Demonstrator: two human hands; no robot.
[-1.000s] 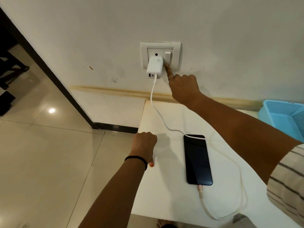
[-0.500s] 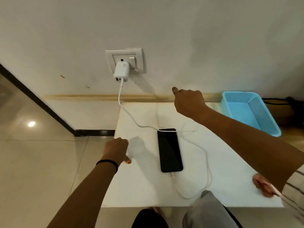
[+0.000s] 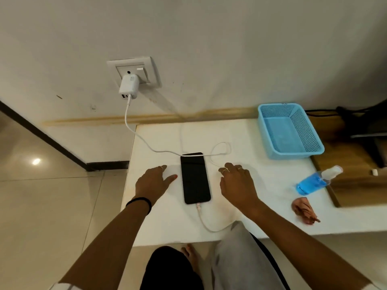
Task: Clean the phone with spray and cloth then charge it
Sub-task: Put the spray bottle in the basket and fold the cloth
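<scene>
A white wall (image 3: 209, 38) fills the upper half of the view, with a tiled floor (image 3: 41, 206) at the left. Against the wall stands a white table (image 3: 261, 216). On its far right corner sits a blue mesh basket (image 3: 272, 114), open side up. The person's 2 forearms reach in from below onto the table, 1 on each side of the phone (image 3: 195, 177). The phone lies flat, screen up and dark, near the middle of the table, its long side running away from the person. The left hand (image 3: 151, 183) lies palm down just left of the phone, fingers spread and relaxed, holding nothing; a black band circles that wrist. The right hand (image 3: 236, 183) rests just right of the phone, fingers loosely bent toward the table, rings on them, gripping nothing. A socket (image 3: 146, 65) is set in the wall above the table's left corner, and a white charger (image 3: 129, 86) is plugged into it. A white cable (image 3: 134, 130) drops from the charger, crosses the phone's far end, loops near the right hand, passes under it and enters the phone's near end. Right of the hands a spray bottle (image 3: 316, 182) of blue liquid lies on its side near the table's right edge. A small crumpled pinkish cloth (image 3: 303, 210) lies nearer the person.
</scene>
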